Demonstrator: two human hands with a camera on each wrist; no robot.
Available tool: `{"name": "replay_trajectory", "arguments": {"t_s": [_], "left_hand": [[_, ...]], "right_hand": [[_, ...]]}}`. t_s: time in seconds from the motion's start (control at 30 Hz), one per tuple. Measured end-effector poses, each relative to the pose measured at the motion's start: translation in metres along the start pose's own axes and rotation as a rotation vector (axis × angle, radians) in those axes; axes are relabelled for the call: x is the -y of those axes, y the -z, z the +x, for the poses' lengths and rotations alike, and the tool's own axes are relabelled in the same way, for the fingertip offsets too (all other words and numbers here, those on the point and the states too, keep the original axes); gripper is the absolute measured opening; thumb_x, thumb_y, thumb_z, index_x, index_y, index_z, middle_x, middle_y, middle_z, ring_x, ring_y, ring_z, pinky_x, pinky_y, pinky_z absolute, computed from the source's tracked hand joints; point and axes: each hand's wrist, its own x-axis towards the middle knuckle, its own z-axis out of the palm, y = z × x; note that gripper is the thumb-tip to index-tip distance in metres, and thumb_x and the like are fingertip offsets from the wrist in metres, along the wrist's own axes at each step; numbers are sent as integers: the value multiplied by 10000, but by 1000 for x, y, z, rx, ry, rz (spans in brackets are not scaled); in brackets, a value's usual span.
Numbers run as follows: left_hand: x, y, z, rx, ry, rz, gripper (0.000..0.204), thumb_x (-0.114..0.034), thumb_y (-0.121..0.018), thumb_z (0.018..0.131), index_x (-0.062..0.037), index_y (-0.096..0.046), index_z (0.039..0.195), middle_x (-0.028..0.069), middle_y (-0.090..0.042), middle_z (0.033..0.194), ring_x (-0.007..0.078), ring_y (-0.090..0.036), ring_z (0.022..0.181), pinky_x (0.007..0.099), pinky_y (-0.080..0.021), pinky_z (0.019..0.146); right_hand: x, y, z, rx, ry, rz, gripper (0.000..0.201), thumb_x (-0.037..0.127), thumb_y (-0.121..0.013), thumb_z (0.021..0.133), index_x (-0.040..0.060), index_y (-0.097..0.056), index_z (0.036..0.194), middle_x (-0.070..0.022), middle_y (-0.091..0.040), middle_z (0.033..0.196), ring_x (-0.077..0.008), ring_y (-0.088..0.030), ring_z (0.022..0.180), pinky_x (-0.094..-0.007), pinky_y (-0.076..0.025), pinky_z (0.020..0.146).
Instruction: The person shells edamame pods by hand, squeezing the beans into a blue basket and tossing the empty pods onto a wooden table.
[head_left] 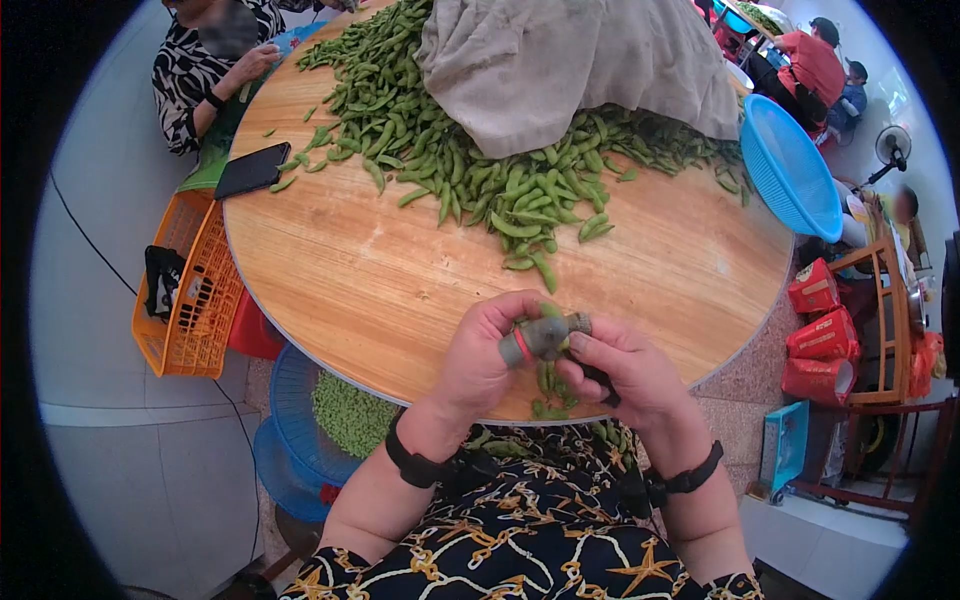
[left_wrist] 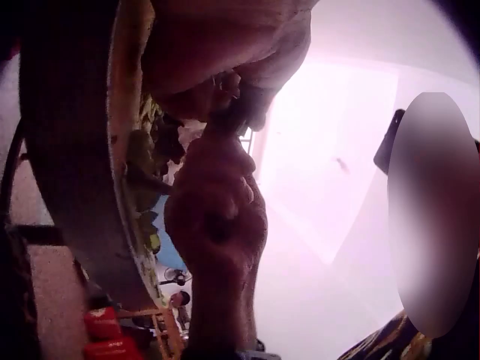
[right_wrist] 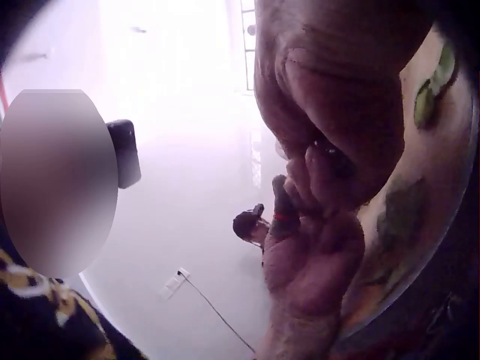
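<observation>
In the head view both hands meet over the near edge of the round wooden table (head_left: 400,290). The left hand (head_left: 482,345) has a grey cover with a red band (head_left: 530,345) on its thumb and grips a green soybean pod (head_left: 549,310). Against that thumb, the right hand (head_left: 625,360) works with curled fingers around a small black object (head_left: 600,382), mostly hidden in the palm; I cannot tell its kind. Just below the hands, several pods (head_left: 553,385) lie at the table edge. In the right wrist view, the covered thumb (right_wrist: 283,199) touches the right fingers.
A large heap of soybean pods (head_left: 480,180) spreads under a grey cloth (head_left: 560,70). A phone (head_left: 252,171) lies at the left, near an orange basket (head_left: 190,290). Shelled beans (head_left: 350,415) fill a blue basket below. Another blue basket (head_left: 790,165) leans at the right. A person (head_left: 215,60) sits across.
</observation>
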Motion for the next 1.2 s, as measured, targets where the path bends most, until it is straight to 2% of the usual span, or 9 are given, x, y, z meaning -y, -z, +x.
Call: {"name": "replay_trajectory", "arguments": {"t_s": [0.17,0.33,0.6,0.67,0.73,0.93,1.03,1.1,1.2], "left_hand": [[0,-4,3,97,116,-159,189,-121,-673,770,-33,-557,891,-4,-546,811,66,-515,741,193,-415,642],[4,-13,4,-45,-135,363,206,-104,-667,777,-31,-567,941,-23,-525,817,42,-485,724,172,-404,625],[3,-11,3,-37,8,-24,313,-49,-608,803,-11,-556,1110,-24,-544,807,31,-477,722,175,-403,619],[2,-12,1,-94,-51,227,333,-44,-619,794,-23,-556,1120,-36,-546,833,34,-475,659,177,-399,586],[3,-13,1,-60,-181,484,355,-49,-621,789,-34,-548,1135,-25,-562,819,49,-486,649,191,-409,597],[-4,-24,-4,-69,-277,876,506,-75,-653,733,-58,-484,1210,38,-574,694,92,-535,662,235,-441,622],[-5,-21,-4,-60,-362,957,440,-65,-653,722,-55,-540,1148,57,-587,723,124,-564,673,243,-448,611],[-2,-14,-1,186,-715,999,309,-53,-650,708,-43,-605,1014,74,-592,746,161,-580,690,254,-456,616],[-10,-13,0,168,-625,859,145,-24,-635,707,-24,-621,851,77,-589,765,172,-579,707,257,-458,623]], "right_hand": [[-5,2,0,30,-27,107,147,184,-474,906,73,-557,856,43,-508,657,-16,-404,523,-166,-334,468],[-14,-1,7,-360,365,-712,147,175,-504,890,64,-592,852,44,-506,622,-18,-430,535,-164,-357,483],[3,12,1,-155,125,-327,202,218,-500,894,43,-589,845,38,-510,621,-31,-428,530,-191,-355,484],[6,12,1,-145,128,-456,207,222,-503,892,39,-593,854,37,-509,625,-31,-428,538,-191,-353,487],[10,12,5,-507,397,-589,197,211,-522,881,32,-605,877,44,-506,640,-32,-432,569,-195,-351,501],[13,15,6,-291,196,-590,180,193,-599,824,18,-610,864,51,-530,681,-29,-436,579,-197,-361,514],[9,18,5,-267,198,-498,146,178,-600,825,35,-598,850,50,-513,655,-27,-419,531,-183,-336,472],[6,20,0,-6,78,161,115,161,-597,826,49,-572,842,51,-479,615,-26,-397,489,-168,-302,427],[-11,15,9,88,33,569,96,146,-590,829,60,-551,845,54,-446,589,-25,-372,456,-164,-270,396]]}}
